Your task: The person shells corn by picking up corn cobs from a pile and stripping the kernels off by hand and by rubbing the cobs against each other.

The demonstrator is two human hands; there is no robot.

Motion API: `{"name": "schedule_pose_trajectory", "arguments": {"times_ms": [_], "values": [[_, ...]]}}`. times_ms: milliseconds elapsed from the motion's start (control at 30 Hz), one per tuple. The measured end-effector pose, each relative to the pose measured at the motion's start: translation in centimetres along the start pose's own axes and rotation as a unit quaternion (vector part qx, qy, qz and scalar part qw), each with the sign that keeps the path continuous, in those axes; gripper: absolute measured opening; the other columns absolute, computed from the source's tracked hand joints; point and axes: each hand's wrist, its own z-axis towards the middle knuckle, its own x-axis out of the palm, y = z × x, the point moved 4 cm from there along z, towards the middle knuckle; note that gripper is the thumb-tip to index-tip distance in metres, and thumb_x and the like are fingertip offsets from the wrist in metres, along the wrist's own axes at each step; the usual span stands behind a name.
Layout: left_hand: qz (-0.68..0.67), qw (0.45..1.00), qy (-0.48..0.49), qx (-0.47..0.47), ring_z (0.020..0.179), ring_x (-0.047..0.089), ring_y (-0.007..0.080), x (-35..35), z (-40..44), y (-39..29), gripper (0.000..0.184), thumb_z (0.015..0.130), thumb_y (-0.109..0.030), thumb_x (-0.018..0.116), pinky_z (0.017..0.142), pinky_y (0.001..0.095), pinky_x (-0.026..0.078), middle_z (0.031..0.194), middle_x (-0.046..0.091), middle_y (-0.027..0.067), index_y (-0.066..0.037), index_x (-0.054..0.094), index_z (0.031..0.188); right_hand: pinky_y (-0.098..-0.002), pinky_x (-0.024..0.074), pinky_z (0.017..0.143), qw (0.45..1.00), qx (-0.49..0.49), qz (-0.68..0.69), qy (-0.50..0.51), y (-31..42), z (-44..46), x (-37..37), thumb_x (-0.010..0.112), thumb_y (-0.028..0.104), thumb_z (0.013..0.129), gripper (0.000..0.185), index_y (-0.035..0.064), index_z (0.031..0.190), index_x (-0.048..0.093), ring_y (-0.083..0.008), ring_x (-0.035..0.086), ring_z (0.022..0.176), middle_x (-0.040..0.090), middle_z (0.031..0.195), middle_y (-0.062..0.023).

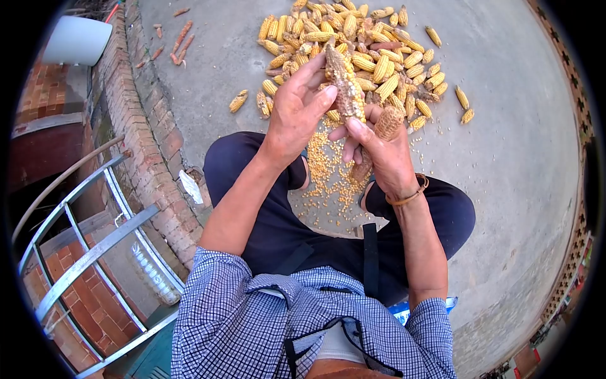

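My left hand point(295, 114) is closed around the side of a partly shelled ear of corn point(346, 88), its thumb lying along the kernels. The ear is tilted, with bare brown patches and some yellow kernels still on it. My right hand point(386, 155) grips a bare corn cob point(390, 121), whose lower end shows below the fingers. The right thumb also presses on the near end of the ear. Loose kernels point(322, 161) lie scattered on the ground beneath both hands, between my feet.
A heap of corn ears point(379, 63) lies ahead on the concrete floor point(511, 189). Several bare cobs point(183, 41) are at the upper left, beside a brick edge point(142, 126). A metal frame point(95, 259) stands at left, and a white bucket point(77, 41) sits above it.
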Motion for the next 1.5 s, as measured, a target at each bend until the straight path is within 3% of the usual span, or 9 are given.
{"name": "schedule_pose_trajectory", "arguments": {"times_ms": [200,333,400,733,1100,1200,1300,1400,1500], "values": [[-0.091,0.996,0.011,-0.015,0.111,0.059,0.0174,1.2,-0.3,-0.7,0.044,0.099,-0.007,0.044,0.095,0.0315,0.05,0.127,0.056,0.015,0.006,0.036,0.14,-0.0191,0.0471,0.049,0.999,-0.035,-0.012,-0.038,-0.3,0.1,0.8,0.07,0.013,0.09,0.028,-0.0037,0.108,0.056,-0.0083,0.061,0.06,0.07,0.088,-0.0102],[-0.09,0.996,0.013,-0.015,0.109,0.061,0.0208,1.7,-0.2,0.1,0.042,0.099,-0.011,0.042,0.094,0.0337,0.052,0.123,0.057,0.0166,0.006,0.038,0.138,-0.0216,0.0521,0.059,0.996,-0.052,-0.021,-0.066,-0.8,-0.1,1.0,0.072,0.001,0.085,0.025,-0.0025,0.106,0.059,-0.0054,0.063,0.073,0.068,0.091,-0.0043],[-0.076,0.996,0.033,-0.029,0.113,0.06,0.028,1.6,-0.2,0.2,0.044,0.099,-0.011,0.039,0.096,0.0392,0.052,0.125,0.056,0.0197,0.006,0.036,0.139,-0.021,0.0508,0.053,0.993,-0.088,-0.053,-0.065,-0.9,0.1,1.1,0.071,0.004,0.087,0.027,-0.0035,0.109,0.057,-0.0082,0.063,0.066,0.069,0.088,-0.0087],[-0.103,0.992,0.011,-0.071,0.109,0.063,0.0289,1.7,0.0,-0.1,0.047,0.097,-0.012,0.034,0.091,0.0379,0.055,0.121,0.058,0.023,0.007,0.038,0.14,-0.0172,0.0433,0.046,0.999,-0.043,0.015,-0.019,-0.3,-0.1,1.3,0.061,0.025,0.096,0.033,-0.0026,0.115,0.057,-0.0094,0.062,0.058,0.07,0.087,-0.0098],[-0.118,0.988,0.016,-0.102,0.107,0.064,0.0249,1.3,-0.6,-0.1,0.048,0.1,-0.016,0.038,0.088,0.0338,0.056,0.12,0.06,0.0208,0.005,0.036,0.143,-0.019,0.0409,0.048,0.995,-0.002,0.1,0.018,-0.5,-0.2,1.2,0.059,0.023,0.097,0.032,-0.0006,0.118,0.055,-0.0089,0.061,0.061,0.065,0.093,-0.0058],[-0.063,0.997,0.008,-0.044,0.087,0.066,0.0139,1.5,-0.3,0.3,0.046,0.101,-0.014,0.042,0.06,0.0227,0.059,0.11,0.065,0.0153,0.003,0.035,0.144,-0.0191,0.0415,0.049,0.997,0.003,0.081,0.002,-1.4,0.0,1.2,0.063,0.021,0.094,0.032,-0.0008,0.116,0.056,-0.0094,0.062,0.061,0.064,0.091,-0.0038],[-0.075,0.997,-0.005,-0.031,0.088,0.066,0.0141,1.5,-0.3,0.7,0.045,0.101,-0.015,0.041,0.063,0.0239,0.058,0.11,0.064,0.0146,0.004,0.037,0.142,-0.0191,0.0422,0.049,0.998,-0.002,0.062,-0.02,-1.3,0.1,1.4,0.068,0.019,0.091,0.031,-0.0011,0.112,0.057,-0.0096,0.063,0.061,0.064,0.09,-0.0035],[-0.064,0.996,0.033,-0.046,0.106,0.064,0.0239,1.7,-0.3,-0.1,0.048,0.099,-0.014,0.036,0.09,0.0346,0.055,0.117,0.06,0.0198,0.006,0.037,0.142,-0.0191,0.0431,0.049,0.999,-0.027,0.033,-0.028,-1.2,0.2,1.4,0.071,0.018,0.09,0.028,-0.0013,0.107,0.058,-0.0093,0.062,0.06,0.065,0.086,-0.0039],[-0.065,0.996,0.038,-0.043,0.105,0.064,0.0244,1.6,-0.3,0.4,0.047,0.098,-0.013,0.033,0.091,0.0352,0.054,0.116,0.061,0.02,0.007,0.038,0.141,-0.0188,0.0438,0.048,0.998,-0.047,0.005,-0.039,-1.1,0.0,1.5,0.07,0.016,0.09,0.025,-0.0014,0.104,0.059,-0.0088,0.062,0.057,0.064,0.081,-0.004]]}}
